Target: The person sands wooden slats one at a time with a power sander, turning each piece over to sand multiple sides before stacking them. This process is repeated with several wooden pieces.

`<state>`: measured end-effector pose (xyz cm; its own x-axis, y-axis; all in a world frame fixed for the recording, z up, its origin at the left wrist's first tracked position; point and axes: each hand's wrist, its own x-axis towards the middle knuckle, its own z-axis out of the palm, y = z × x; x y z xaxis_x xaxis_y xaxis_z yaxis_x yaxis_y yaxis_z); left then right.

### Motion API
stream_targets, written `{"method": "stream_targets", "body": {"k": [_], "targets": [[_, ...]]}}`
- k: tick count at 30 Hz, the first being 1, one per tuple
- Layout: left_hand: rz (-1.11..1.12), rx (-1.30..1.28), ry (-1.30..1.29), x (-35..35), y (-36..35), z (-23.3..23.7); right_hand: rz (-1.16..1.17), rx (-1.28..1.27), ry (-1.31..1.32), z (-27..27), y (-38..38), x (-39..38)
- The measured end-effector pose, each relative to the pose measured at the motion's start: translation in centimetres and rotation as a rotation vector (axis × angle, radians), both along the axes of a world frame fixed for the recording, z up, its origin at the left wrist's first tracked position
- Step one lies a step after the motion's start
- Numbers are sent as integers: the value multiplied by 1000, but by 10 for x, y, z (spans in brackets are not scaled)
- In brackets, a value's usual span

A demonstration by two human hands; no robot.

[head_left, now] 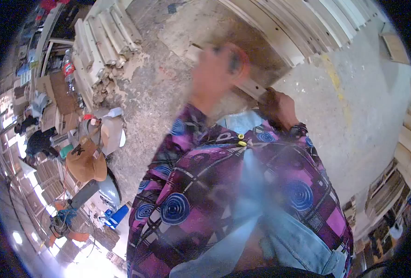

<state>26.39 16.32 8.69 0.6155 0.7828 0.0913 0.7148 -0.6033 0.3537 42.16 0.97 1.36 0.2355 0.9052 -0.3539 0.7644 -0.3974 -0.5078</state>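
My left hand (217, 72) is raised and blurred with motion, its fingers closed around a small dark object (235, 58) that I cannot identify. It is over a pale wooden strip (252, 87) that runs slantwise above the concrete floor. My right hand (279, 109) grips the near end of that strip. Both arms wear purple patterned sleeves (224, 185), and my light blue jeans (284, 241) fill the bottom of the view.
A stack of white moulded wood pieces (103, 41) lies upper left, long white boards (316, 28) upper right. A plastic bottle (68, 69), cardboard boxes (59, 99), a brown cap (87, 162) and a blue object (117, 215) crowd the left. More wood pieces (391, 190) stand at right.
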Motion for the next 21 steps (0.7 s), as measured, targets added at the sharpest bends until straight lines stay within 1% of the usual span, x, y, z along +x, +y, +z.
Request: {"method": "stream_targets", "body": {"k": [1, 3, 4, 5, 6, 8, 9, 10, 11, 12, 14, 17, 19, 20, 21], "targets": [[90, -16, 114, -12, 26, 0, -17, -10, -8, 0, 0, 2], [234, 57, 133, -44, 80, -21, -23, 18, -2, 2, 0, -2], [251, 106, 119, -62, 97, -22, -48, -5, -13, 0, -1, -1], [270, 154, 104, -67, 104, -24, -15, 19, -36, -3, -1, 0], [249, 133, 97, -56, 91, -17, 22, 44, -57, -6, -1, 0], [268, 92, 202, -43, 53, 12, -5, 52, -67, -7, 2, -3], [259, 80, 197, -36, 37, 11, -10, 79, -68, -7, 1, -2], [153, 74, 187, -28, 21, 11, -7, 123, 3, -6, -3, 1], [47, 72, 178, -21, 8, 11, -11, 119, -1, -10, -3, 3], [42, 68, 176, -14, -5, 11, 11, 129, 16, -16, -3, 5], [-151, 97, 104, -2, -27, 13, 31, 137, 33, -17, -7, 7], [-185, 66, 85, 10, -44, 18, 47, 190, 43, -14, -15, 14], [-188, 92, 95, 10, -42, 16, -218, 49, 660, -16, -28, 28], [-184, 115, 103, 9, -39, 15, -226, 51, 663, -18, -32, 30], [-193, 112, 106, 8, -39, 16, -338, 26, 1044, -21, -39, 29]]}}
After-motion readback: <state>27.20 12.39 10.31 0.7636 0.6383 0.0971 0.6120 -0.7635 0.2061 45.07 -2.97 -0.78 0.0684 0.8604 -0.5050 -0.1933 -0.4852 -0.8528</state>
